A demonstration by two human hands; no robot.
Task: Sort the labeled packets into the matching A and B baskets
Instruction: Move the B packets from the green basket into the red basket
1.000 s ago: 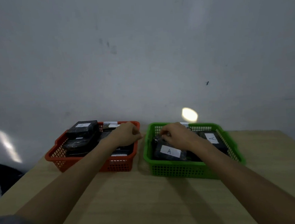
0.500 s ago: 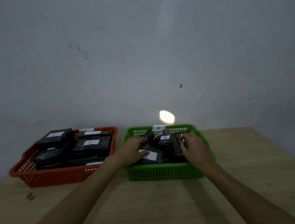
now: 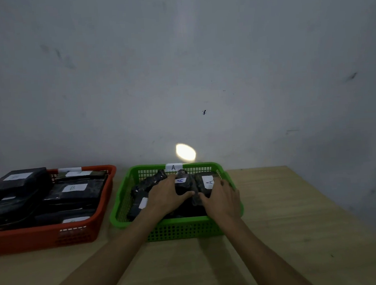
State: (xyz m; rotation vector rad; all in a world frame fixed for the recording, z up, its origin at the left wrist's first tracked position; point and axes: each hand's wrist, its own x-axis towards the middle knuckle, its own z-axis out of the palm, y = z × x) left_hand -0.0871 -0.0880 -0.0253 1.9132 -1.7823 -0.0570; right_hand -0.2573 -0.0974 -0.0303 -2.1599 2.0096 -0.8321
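Head view is showing left hand and right hand gripping soft, slippery-looking black plastic-wrapped packets by their sides inside the green mesh basket.

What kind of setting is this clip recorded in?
Probably a bare staged work table, not a home: a plain wooden table against a blank wall, holding only a red basket and green basket.

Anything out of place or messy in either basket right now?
No mislabeled packet shows. The packets in the green basket lie jumbled and tilted, with both hands, left hand and right hand, on them. The red basket is piled high; its rear-left packet rises above the rim.
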